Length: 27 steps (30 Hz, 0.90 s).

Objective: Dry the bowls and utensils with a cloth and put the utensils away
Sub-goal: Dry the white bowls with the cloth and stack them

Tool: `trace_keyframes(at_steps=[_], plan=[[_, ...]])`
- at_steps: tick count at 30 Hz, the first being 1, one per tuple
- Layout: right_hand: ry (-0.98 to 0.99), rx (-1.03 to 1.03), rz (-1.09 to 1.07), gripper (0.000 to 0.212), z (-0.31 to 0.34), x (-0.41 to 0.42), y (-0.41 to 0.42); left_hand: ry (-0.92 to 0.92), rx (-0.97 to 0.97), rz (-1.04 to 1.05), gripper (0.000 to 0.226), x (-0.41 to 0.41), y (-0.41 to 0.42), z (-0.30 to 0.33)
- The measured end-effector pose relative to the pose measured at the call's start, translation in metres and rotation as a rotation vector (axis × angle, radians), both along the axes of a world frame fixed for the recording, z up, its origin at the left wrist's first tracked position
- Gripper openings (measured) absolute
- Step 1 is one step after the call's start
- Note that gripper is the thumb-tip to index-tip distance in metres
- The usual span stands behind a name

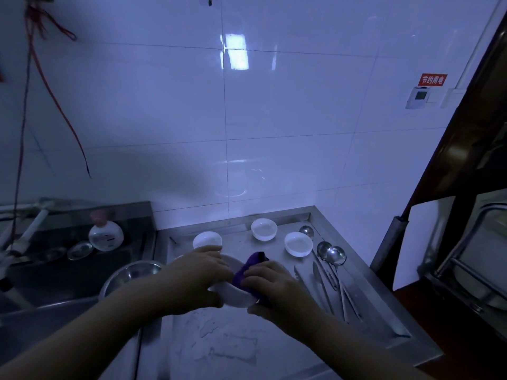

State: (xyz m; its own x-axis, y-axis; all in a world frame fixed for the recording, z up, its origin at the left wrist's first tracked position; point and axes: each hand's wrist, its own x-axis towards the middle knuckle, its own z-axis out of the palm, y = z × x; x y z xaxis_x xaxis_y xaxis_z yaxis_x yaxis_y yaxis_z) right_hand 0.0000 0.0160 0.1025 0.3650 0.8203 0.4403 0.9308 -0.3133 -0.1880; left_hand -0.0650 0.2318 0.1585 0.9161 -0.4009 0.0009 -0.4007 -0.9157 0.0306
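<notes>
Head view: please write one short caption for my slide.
Left hand holds a white bowl while the right hand wipes it with a purple cloth.

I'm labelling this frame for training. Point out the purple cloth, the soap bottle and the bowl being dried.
purple cloth [253, 263]: head view, upper fold.
soap bottle [106, 236]: head view, round body.
bowl being dried [236, 296]: head view, outer wall.

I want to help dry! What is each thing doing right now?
Held bowl: gripped by left hand, being wiped.
Purple cloth: pressed on it by right hand.
Three white bowls: upright on counter.
Utensils: lying flat.
</notes>
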Motion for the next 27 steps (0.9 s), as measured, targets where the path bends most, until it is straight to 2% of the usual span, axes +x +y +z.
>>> trace_keyframes(at_steps=[3, 5, 7, 10, 12, 14, 18, 22, 24, 27], plan=[[0.173, 0.190, -0.126, 0.036, 0.005, 0.009, -0.012, 0.045, -0.284, 0.138, 0.013, -0.009, 0.003, -0.004], [0.326, 0.387, -0.238, 0.027, 0.011, 0.013, -0.017, 0.101, -0.622, 0.313, 0.023, -0.017, -0.001, -0.007], [0.436, 0.535, -0.277, 0.035, 0.018, 0.011, -0.012, 0.159, -0.955, 0.459, 0.022, -0.021, -0.010, -0.007], [0.365, 0.585, -0.278, 0.055, 0.019, -0.003, 0.005, 0.258, -1.400, 0.560, 0.030, -0.020, -0.030, -0.003], [0.345, 0.599, -0.284, 0.064, 0.020, -0.012, 0.016, 0.265, -1.588, 0.563, 0.036, -0.018, -0.041, 0.000], [0.265, 0.608, -0.257, 0.062, 0.020, -0.017, 0.024, 0.290, -1.718, 0.512, 0.037, -0.016, -0.048, 0.005], [0.071, 0.575, -0.194, 0.050, 0.013, -0.025, 0.032, 0.326, -1.810, 0.451, 0.038, -0.012, -0.050, 0.011], [0.026, 0.592, -0.285, 0.037, 0.023, -0.020, 0.036, 0.289, -1.700, 0.378, 0.035, -0.014, -0.058, 0.009], [0.194, 0.645, -0.345, 0.035, 0.037, -0.010, 0.039, 0.251, -1.624, 0.359, 0.031, -0.016, -0.062, 0.005], [0.763, 0.827, -0.242, 0.036, 0.061, 0.006, 0.041, 0.198, -1.600, 0.369, 0.039, -0.016, -0.059, -0.001]])
